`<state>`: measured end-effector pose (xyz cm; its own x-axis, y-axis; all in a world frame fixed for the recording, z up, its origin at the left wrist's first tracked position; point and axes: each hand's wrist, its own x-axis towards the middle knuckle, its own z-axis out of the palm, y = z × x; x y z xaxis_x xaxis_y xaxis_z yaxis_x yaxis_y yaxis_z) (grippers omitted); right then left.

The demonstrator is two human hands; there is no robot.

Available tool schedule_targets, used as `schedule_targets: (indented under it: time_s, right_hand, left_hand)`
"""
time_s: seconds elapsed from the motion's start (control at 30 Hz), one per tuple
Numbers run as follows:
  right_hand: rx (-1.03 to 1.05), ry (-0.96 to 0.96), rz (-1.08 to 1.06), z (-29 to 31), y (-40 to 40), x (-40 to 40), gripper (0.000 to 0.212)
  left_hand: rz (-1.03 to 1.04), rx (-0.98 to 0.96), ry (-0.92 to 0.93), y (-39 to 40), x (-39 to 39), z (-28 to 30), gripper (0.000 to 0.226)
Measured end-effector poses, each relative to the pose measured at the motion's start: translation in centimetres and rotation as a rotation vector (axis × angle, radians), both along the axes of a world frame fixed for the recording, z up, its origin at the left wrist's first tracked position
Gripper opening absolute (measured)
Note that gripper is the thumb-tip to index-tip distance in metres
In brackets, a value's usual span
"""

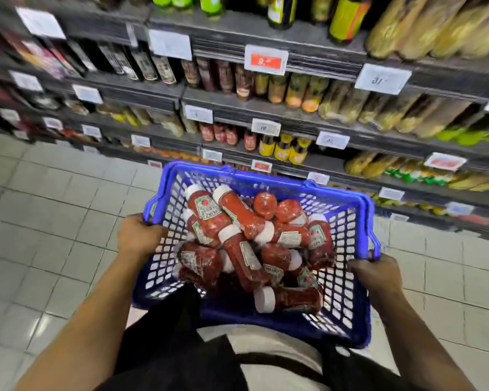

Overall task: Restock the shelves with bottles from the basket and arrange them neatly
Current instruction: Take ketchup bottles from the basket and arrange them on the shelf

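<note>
A blue plastic basket (pixel 347 232) is held in front of my body above the floor. Several red ketchup bottles (pixel 237 244) with white caps lie piled in it at all angles. My left hand (pixel 137 235) grips the basket's left rim. My right hand (pixel 377 273) grips its right rim near the corner. Behind the basket rise dark store shelves (pixel 266 108) stocked with bottles, among them a few small red sauce bottles (pixel 226 134) on a lower shelf just above the basket's far edge.
Price tags (pixel 266 59) hang along the shelf edges. Yellow-green bottles and packets (pixel 407 114) fill the shelves at right, dark bottles (pixel 119 63) at left. A pale tiled floor (pixel 54 207) stretches to the left and below. The view is motion-blurred.
</note>
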<state>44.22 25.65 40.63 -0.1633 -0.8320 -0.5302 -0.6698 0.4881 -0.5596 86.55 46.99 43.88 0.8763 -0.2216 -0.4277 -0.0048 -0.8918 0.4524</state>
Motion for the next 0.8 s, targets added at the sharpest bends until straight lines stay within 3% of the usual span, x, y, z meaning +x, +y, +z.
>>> schedule_targets:
  time_s: [0.4,0.8]
  right_hand:
    - [-0.059,0.049,-0.012,1.8,0.5,10.6,0.018]
    - [-0.079,0.159,-0.102,6.4,10.9,25.0,0.019]
  left_hand:
    - [0.132,-0.092,0.067,5.7,7.3,0.7,0.021]
    - [-0.05,-0.117,0.14,8.7,25.2,-0.5,0.015]
